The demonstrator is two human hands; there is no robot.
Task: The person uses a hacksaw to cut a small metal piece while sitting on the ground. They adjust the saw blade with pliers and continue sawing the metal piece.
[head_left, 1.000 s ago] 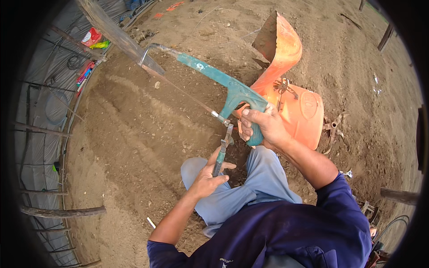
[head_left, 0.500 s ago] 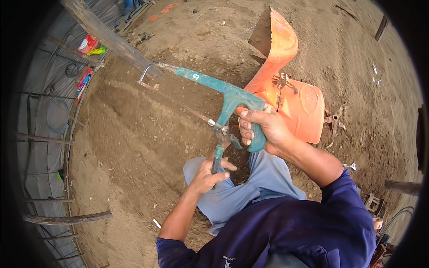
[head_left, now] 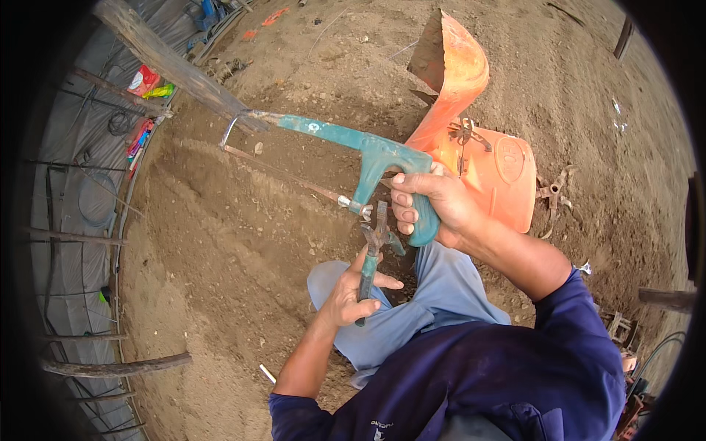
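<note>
My right hand (head_left: 441, 202) is wrapped around the grip of a teal hacksaw (head_left: 323, 131), held level above the dirt with its front end pointing left. Its rusty blade (head_left: 283, 175) runs along the lower side to a small metal wing nut (head_left: 365, 212) at the handle end. In my left hand (head_left: 349, 295) is a pair of pliers (head_left: 370, 268) with dark green handles, jaws pointing up. The jaws sit just right of the wing nut; whether they touch the frame I cannot tell. My left thumb is stretched along, partly off the handle.
A cut, curved orange plastic container (head_left: 507, 173) lies on the soil beyond my right hand. Beside it is a rusty metal fitting (head_left: 557, 191). A wooden post (head_left: 176, 66) slants in from the upper left, overlapping the saw's tip. Grey sheeting (head_left: 73, 264) lines the left side.
The pliers' jaws have come away from the wing nut and moved up and right, now showing fully. The hacksaw has shifted slightly left in view.
</note>
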